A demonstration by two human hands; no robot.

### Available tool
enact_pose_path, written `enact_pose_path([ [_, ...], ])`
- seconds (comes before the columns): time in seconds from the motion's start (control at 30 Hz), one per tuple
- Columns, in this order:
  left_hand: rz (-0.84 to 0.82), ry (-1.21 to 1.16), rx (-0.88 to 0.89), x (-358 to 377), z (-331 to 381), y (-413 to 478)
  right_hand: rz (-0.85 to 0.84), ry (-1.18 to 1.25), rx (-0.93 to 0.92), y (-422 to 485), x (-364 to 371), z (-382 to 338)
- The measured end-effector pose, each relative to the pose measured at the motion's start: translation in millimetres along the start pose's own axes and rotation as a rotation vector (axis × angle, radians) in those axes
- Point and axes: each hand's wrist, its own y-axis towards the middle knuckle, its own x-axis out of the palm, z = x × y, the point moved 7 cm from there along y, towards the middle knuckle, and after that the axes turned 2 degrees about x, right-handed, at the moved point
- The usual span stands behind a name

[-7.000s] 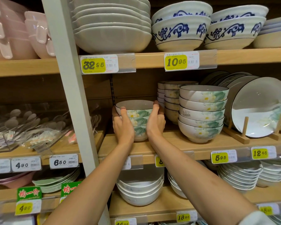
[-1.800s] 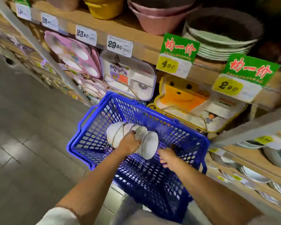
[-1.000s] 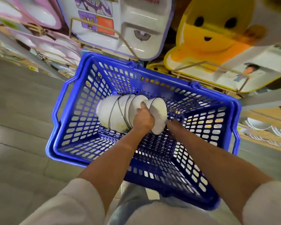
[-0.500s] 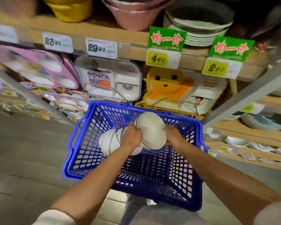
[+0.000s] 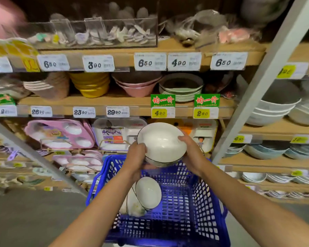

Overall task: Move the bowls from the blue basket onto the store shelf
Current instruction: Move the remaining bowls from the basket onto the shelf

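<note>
A white bowl [image 5: 161,142] is held above the blue basket [image 5: 202,202], clasped between the left hand [image 5: 136,156] and right hand [image 5: 190,150], fingers curled against opposite sides. More bowls [image 5: 143,196] are left lying in the basket.

held bowl [image 5: 161,141]: white inside, thin dark line round the rim
basket bowls [image 5: 146,193]: white, dark rims; faint greenish mark on the lower one
basket [image 5: 202,196]: bright blue lattice
shelf boards [image 5: 100,102]: light wood
uprights [image 5: 268,72]: pale grey
yellow bowls [image 5: 90,84]: plain yellow
pink bowls [image 5: 136,87]: pink outside, dark inside
signs [image 5: 163,100]: 2 green, red characters
price tags [image 5: 159,113]: yellow with dark numerals; others white
trays [image 5: 61,133]: pink, white wells
floor [image 5: 30,220]: grey
</note>
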Motion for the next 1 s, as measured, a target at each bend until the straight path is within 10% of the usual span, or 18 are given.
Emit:
enact_pose_path([
  [0.57,-0.201,0.076,0.254,82.4,94.7,-61.0,0.13,0.247,-0.155,-62.2,-55.1,-122.2],
  [0.83,-0.521,0.057,-0.033,195.6,88.4,-94.6,0.044,0.082,0.002,-107.8,-146.9,-164.3],
  [1.0,-0.45,0.018,-0.014,268.0,79.3,-116.4,0.112,0.072,-0.021,-135.4,-212.6,-197.5],
])
